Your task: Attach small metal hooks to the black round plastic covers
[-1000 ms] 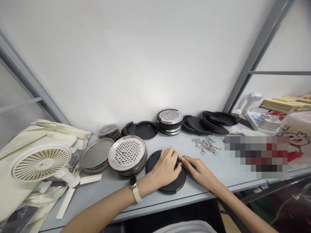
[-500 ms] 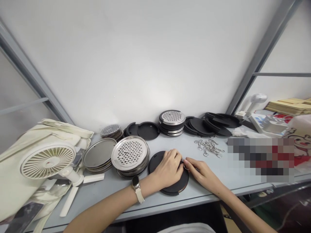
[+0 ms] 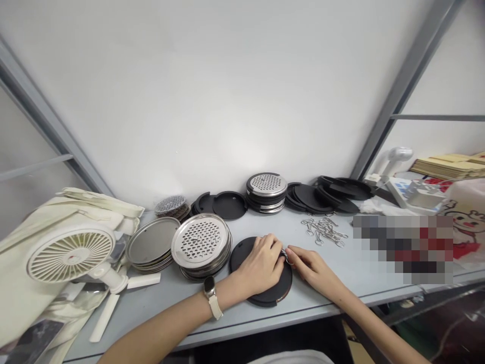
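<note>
- Two bare hands meet over one black disc in the head view; it lies flat on the near part of the grey table.
- Your left hand lies across the disc, fingers bent toward its right edge — whether they grip something there or only press down, I cannot tell.
- Your right hand pinches a small metal ring at that edge, thumb and forefinger closed on it.
- On your left wrist sits a watch with a pale strap.
- Just left of the disc you have a stack of perforated metal plates, then a stack of plain metal plates.
- A loose heap of metal clips lies farther off, to the right of the disc.
- Along the far wall, from left to right: shallow black trays, a tall stack topped by a perforated plate, more black pieces.
- Far left — a white fan stands before cream fabric.
</note>
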A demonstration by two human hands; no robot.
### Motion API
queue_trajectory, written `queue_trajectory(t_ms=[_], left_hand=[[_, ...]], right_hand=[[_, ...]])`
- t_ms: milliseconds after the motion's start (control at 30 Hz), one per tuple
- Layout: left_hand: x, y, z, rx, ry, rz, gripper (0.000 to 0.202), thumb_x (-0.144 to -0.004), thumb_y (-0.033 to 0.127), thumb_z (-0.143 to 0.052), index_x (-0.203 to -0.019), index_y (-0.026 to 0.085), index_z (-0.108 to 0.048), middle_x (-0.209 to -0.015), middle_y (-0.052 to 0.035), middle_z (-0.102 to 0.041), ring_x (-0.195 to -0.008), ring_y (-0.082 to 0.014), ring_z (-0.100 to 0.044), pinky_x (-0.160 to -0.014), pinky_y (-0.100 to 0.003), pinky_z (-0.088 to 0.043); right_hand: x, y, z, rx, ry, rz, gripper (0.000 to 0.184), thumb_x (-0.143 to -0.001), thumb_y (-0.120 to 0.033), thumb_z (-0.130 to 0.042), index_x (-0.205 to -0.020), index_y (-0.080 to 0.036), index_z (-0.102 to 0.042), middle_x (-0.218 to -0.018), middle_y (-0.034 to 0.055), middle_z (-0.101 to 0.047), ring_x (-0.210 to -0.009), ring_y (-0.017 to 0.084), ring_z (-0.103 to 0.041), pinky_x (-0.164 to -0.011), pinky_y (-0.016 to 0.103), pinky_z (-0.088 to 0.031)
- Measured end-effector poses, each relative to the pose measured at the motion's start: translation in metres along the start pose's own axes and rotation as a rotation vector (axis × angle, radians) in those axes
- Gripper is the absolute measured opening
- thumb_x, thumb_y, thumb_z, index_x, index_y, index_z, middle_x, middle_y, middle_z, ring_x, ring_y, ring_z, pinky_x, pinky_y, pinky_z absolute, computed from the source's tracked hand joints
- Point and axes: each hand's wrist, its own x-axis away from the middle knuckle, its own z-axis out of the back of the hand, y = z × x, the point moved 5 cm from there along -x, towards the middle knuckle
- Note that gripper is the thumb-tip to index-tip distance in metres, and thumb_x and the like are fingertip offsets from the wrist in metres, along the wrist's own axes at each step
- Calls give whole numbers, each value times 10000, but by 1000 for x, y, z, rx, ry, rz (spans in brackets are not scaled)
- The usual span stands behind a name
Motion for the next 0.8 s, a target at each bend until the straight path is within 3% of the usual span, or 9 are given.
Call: queue_trajectory(t_ms=[200, 533, 800], left_hand=[[0, -2, -2, -4, -6, 16, 40, -903, 145, -456, -932, 169, -468, -990, -56, -489, -902, -206, -473, -838, -342, -432], [0, -1, -1, 8, -21, 11, 61, -904, 143, -453, -962, 163, -463, -1009, -65, -492, -913, -214, -478, -853, -363, -445], [1, -1, 1, 74, 10, 9, 171, -899, 143, -462, -1070, 155, -458, -1148, -96, -466, -1049, -229, -478, -942, -369, -442]], right_hand=[[-2, 2, -4, -16, -72, 21, 406, -991, -433, -335, -657, -205, -360, -610, -46, -370, -579, 128, -369, -566, 250, -303], [0, 4, -4, -34, -45, 29, 405, -994, -427, -333, -657, -204, -357, -613, -45, -367, -577, 125, -364, -562, 245, -303], [0, 5, -4, -22, -35, 29, 406, -990, -428, -334, -649, -208, -331, -604, -48, -343, -567, 122, -342, -547, 248, -284]])
